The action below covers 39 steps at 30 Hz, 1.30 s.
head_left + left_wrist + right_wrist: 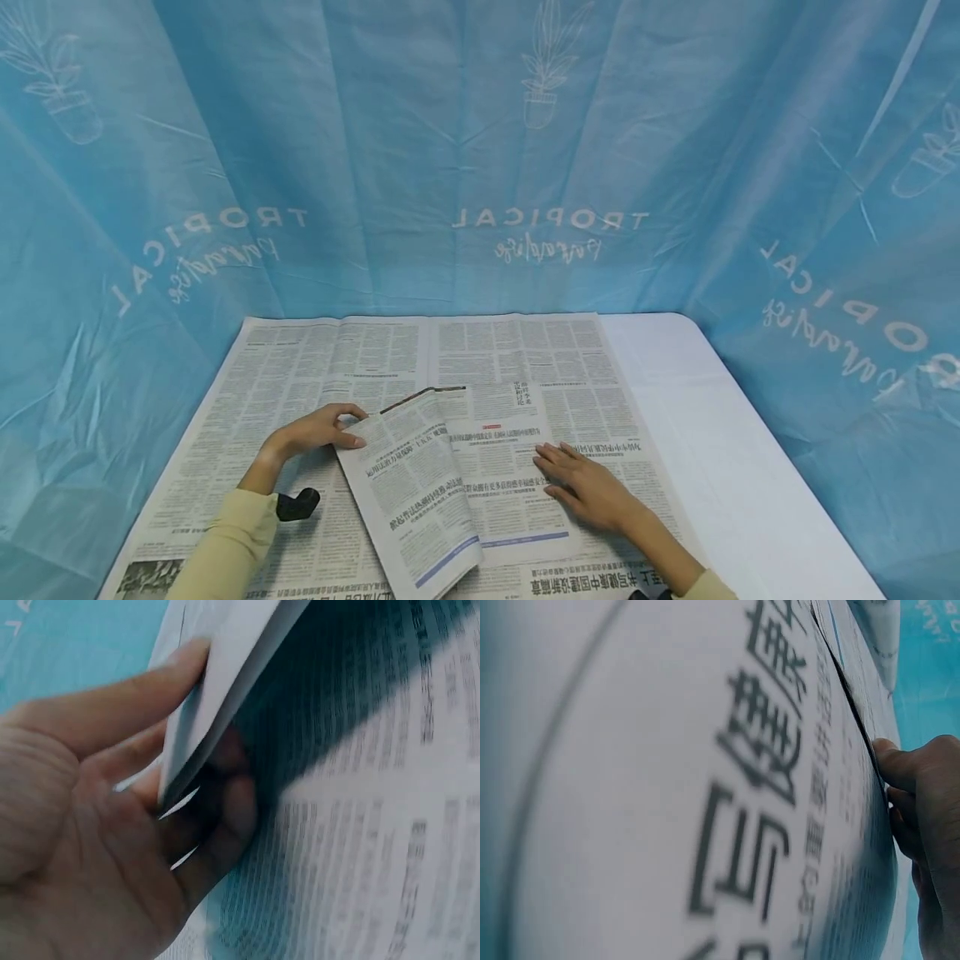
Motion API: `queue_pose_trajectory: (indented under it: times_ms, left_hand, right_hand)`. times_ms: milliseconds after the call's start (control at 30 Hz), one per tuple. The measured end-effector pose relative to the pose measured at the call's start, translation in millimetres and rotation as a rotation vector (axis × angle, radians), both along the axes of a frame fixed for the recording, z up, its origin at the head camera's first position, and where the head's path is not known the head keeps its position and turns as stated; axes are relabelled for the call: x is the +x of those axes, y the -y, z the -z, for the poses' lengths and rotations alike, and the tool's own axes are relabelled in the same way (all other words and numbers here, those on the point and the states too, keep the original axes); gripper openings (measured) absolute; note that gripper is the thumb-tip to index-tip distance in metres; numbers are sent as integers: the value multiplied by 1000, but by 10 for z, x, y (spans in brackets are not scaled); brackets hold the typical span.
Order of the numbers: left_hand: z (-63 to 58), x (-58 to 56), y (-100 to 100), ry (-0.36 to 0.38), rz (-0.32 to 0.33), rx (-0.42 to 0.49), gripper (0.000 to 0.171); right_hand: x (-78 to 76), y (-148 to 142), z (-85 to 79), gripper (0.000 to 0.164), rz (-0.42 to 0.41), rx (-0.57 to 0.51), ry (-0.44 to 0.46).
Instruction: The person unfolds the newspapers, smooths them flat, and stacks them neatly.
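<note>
A folded newspaper [420, 492] lies at the middle of the table, its left part raised and tilted over the flat right part [510, 492]. My left hand [318, 429] pinches the raised part at its upper left edge. In the left wrist view, the left thumb lies on top of the folded sheets [217, 697] and the other fingers curl beneath. My right hand [588, 492] rests at the right edge of the flat part, fingers extended across it. The right wrist view has the right thumb [891, 761] by the paper's edge.
Large newspaper sheets [285, 375] cover most of the white table [712, 417], whose right strip is bare. Blue printed curtains [480, 167] stand behind and at both sides. A black strap part [298, 505] shows at the left sleeve [232, 542].
</note>
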<state>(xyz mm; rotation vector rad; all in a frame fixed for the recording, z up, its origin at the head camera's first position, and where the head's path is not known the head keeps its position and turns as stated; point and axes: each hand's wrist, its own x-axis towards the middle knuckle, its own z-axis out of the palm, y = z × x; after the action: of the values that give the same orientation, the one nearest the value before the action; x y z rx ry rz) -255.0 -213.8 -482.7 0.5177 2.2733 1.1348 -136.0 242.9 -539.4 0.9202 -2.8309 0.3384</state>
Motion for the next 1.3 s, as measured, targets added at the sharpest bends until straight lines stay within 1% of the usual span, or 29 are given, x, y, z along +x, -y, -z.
queue_pose_trajectory:
  times_ms: [133,200,300,433,533,633,733,900,1000,1100,1233,1300]
  left_hand:
    - [13,-37,60,-51,-50,33,54]
    - [27,-43,73,-66,-93,38,52]
    - [49,-52,70,-131,-153,34,46]
    - [80,-67,38,-243,-216,29,39]
    - [107,-77,2,-311,-247,6,37]
    - [143,-81,-28,-360,-288,-36,38]
    - [175,-83,-48,-413,-305,-74,40]
    - [204,-77,-66,-451,-340,-99,40]
    - [203,-69,-60,-457,-350,-110,41]
    - [192,-54,-51,-483,-338,-131,49]
    - [201,-21,-44,-582,-272,-188,61]
    - [217,5,-41,-665,-227,-218,62]
  right_hand:
    - [25,-68,-9,51,19,-15,39]
    - [34,-95,-22,51,20,-26,61]
    - [49,-129,-48,51,24,-42,95]
    - [88,-167,-56,51,38,-30,109]
    - [129,-196,-40,51,55,-15,100]
    - [161,-217,-21,51,60,-21,90]
    - [180,-231,-12,51,53,-34,79]
    - [193,-237,-13,51,58,-46,84]
    - [187,-229,-16,51,62,-46,100]
    - [163,-221,-31,50,52,-38,92]
    - [109,-231,-101,46,4,-20,47]
    - [64,-244,-144,41,-35,-8,15]
